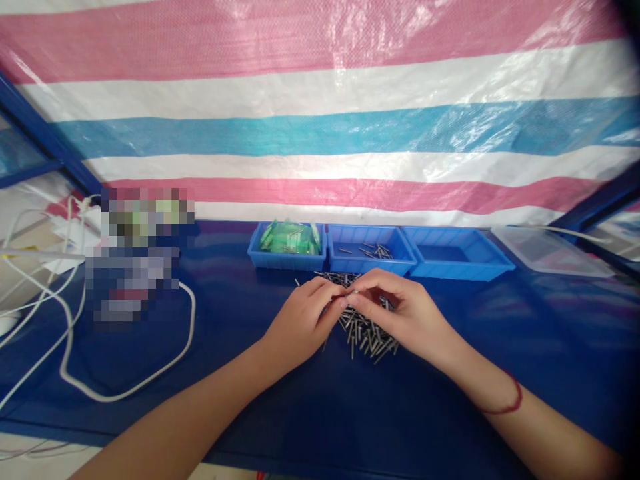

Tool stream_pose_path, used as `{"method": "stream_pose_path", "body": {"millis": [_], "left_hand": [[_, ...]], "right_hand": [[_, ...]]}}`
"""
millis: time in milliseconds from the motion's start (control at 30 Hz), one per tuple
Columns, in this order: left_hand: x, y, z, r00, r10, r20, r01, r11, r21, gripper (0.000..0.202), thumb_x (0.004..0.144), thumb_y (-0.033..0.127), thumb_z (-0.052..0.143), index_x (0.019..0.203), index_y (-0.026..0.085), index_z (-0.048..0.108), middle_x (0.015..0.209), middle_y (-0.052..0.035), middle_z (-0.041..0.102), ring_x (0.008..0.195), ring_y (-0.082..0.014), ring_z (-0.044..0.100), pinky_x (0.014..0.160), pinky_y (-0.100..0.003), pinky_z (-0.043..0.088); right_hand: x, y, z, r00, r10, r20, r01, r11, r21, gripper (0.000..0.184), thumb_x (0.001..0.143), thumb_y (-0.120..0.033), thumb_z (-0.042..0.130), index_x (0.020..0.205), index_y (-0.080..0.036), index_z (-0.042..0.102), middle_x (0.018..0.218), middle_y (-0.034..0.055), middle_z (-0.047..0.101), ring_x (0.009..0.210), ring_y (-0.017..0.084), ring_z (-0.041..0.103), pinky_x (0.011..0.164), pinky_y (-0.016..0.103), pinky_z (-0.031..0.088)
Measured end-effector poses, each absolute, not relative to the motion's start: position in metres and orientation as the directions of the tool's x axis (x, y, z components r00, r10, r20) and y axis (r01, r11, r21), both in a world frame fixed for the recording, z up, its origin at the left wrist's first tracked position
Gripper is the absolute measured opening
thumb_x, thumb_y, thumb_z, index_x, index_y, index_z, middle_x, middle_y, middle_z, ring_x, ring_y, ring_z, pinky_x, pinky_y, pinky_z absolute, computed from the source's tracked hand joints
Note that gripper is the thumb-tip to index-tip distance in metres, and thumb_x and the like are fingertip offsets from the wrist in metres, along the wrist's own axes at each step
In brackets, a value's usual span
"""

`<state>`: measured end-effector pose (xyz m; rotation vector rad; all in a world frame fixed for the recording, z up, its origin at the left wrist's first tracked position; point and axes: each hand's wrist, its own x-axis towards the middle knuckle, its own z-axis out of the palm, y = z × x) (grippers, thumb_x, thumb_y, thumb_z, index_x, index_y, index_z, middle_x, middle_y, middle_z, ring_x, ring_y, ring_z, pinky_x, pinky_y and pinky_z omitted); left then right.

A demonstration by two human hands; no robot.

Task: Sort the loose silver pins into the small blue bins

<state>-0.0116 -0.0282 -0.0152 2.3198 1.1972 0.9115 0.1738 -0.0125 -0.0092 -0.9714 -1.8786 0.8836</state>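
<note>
A heap of small metal pins [367, 337] lies on the blue table [310, 407] just in front of three blue bins. My left hand [300, 320] and my right hand [400, 310] meet fingertip to fingertip over the heap, pinching what looks like one or a few pins between them. Which hand carries the grip is too small to tell. The middle bin [370, 250] holds a few loose pins. The left bin [287, 243] holds green packets. The right bin [455, 253] looks bare inside.
A white cable [125, 393] loops across the table's left side, beside a blurred-out patch. A clear plastic lid [550, 252] lies at the far right. A pink, white and blue striped tarp [320, 100] hangs behind the bins.
</note>
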Motion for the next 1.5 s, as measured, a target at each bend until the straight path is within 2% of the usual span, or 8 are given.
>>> {"method": "stream_pose_path", "body": {"millis": [333, 500, 633, 700, 833, 1000, 1233, 1500], "left_hand": [[-0.013, -0.027, -0.016, 0.35, 0.86, 0.37, 0.586, -0.509, 0.63, 0.015, 0.092, 0.033, 0.051, 0.088, 0.019, 0.055, 0.085, -0.0016, 0.059, 0.079, -0.0141, 0.057, 0.072, -0.025, 0.044], [-0.015, -0.027, -0.012, 0.258, 0.89, 0.375, 0.591, -0.453, 0.668, 0.014, 0.091, 0.032, 0.053, 0.087, 0.019, 0.055, 0.085, -0.0011, 0.061, 0.079, -0.0144, 0.058, 0.074, -0.027, 0.045], [-0.014, -0.027, -0.013, 0.262, 0.891, 0.37, 0.582, -0.452, 0.676, 0.025, 0.089, 0.034, 0.055, 0.11, 0.019, 0.053, 0.091, -0.0018, 0.062, 0.082, -0.0155, 0.059, 0.078, -0.03, 0.046], [-0.013, -0.027, -0.014, 0.316, 0.879, 0.356, 0.602, -0.476, 0.641, 0.034, 0.089, 0.038, 0.056, 0.118, 0.02, 0.051, 0.095, -0.003, 0.063, 0.087, -0.0172, 0.059, 0.081, -0.031, 0.045], [-0.011, -0.029, -0.015, 0.479, 0.819, 0.316, 0.656, -0.573, 0.491, 0.027, 0.091, 0.041, 0.053, 0.108, 0.022, 0.062, 0.104, -0.0047, 0.063, 0.098, -0.0201, 0.055, 0.088, -0.035, 0.04], [-0.01, -0.033, -0.013, 0.625, 0.728, 0.281, 0.631, -0.684, 0.367, 0.027, 0.087, 0.045, 0.059, 0.102, 0.024, 0.066, 0.103, -0.0048, 0.062, 0.1, -0.0211, 0.052, 0.086, -0.035, 0.036], [-0.008, -0.036, -0.017, 0.762, 0.608, 0.225, 0.579, -0.794, 0.186, 0.021, 0.091, 0.042, 0.054, 0.101, 0.027, 0.066, 0.103, -0.0027, 0.061, 0.096, -0.0188, 0.051, 0.079, -0.033, 0.032], [-0.006, -0.037, -0.019, 0.768, 0.587, 0.256, 0.577, -0.808, 0.123, 0.015, 0.092, 0.032, 0.053, 0.095, 0.024, 0.065, 0.095, -0.0011, 0.062, 0.09, -0.0159, 0.054, 0.079, -0.032, 0.031]], "right_hand": [[0.174, -0.013, -0.01, -0.346, 0.847, 0.404, 0.299, 0.507, -0.808, 0.014, 0.086, -0.032, 0.061, 0.09, -0.021, 0.067, 0.08, 0.0038, 0.064, 0.067, 0.015, 0.056, 0.057, 0.028, 0.044], [0.177, -0.008, -0.009, -0.409, 0.781, 0.471, 0.406, 0.618, -0.673, 0.015, 0.09, -0.027, 0.054, 0.094, -0.021, 0.068, 0.09, 0.0055, 0.066, 0.073, 0.015, 0.059, 0.063, 0.029, 0.049], [0.186, 0.005, -0.013, -0.408, 0.719, 0.563, 0.502, 0.691, -0.52, 0.019, 0.092, -0.028, 0.05, 0.095, -0.021, 0.068, 0.095, 0.0081, 0.066, 0.089, 0.02, 0.062, 0.08, 0.036, 0.05], [0.193, 0.014, -0.016, -0.323, 0.715, 0.62, 0.586, 0.666, -0.462, 0.02, 0.092, -0.029, 0.05, 0.093, -0.02, 0.068, 0.094, 0.0086, 0.066, 0.09, 0.022, 0.062, 0.082, 0.039, 0.049], [0.209, 0.035, -0.026, -0.138, 0.721, 0.68, 0.742, 0.53, -0.411, 0.024, 0.091, -0.033, 0.05, 0.089, -0.019, 0.069, 0.089, 0.0088, 0.067, 0.081, 0.022, 0.061, 0.075, 0.038, 0.048], [0.215, 0.045, -0.032, -0.087, 0.71, 0.699, 0.863, 0.404, -0.303, 0.028, 0.09, -0.04, 0.053, 0.089, -0.019, 0.07, 0.089, 0.0092, 0.068, 0.087, 0.027, 0.056, 0.077, 0.041, 0.041], [0.202, 0.029, -0.025, -0.156, 0.721, 0.675, 0.792, 0.5, -0.351, 0.022, 0.09, -0.034, 0.052, 0.09, -0.02, 0.068, 0.092, 0.0072, 0.068, 0.091, 0.025, 0.057, 0.082, 0.043, 0.041], [0.19, 0.014, -0.022, -0.247, 0.704, 0.666, 0.686, 0.612, -0.393, 0.016, 0.087, -0.024, 0.052, 0.085, -0.021, 0.068, 0.089, 0.0066, 0.068, 0.089, 0.025, 0.058, 0.082, 0.044, 0.045]]}}
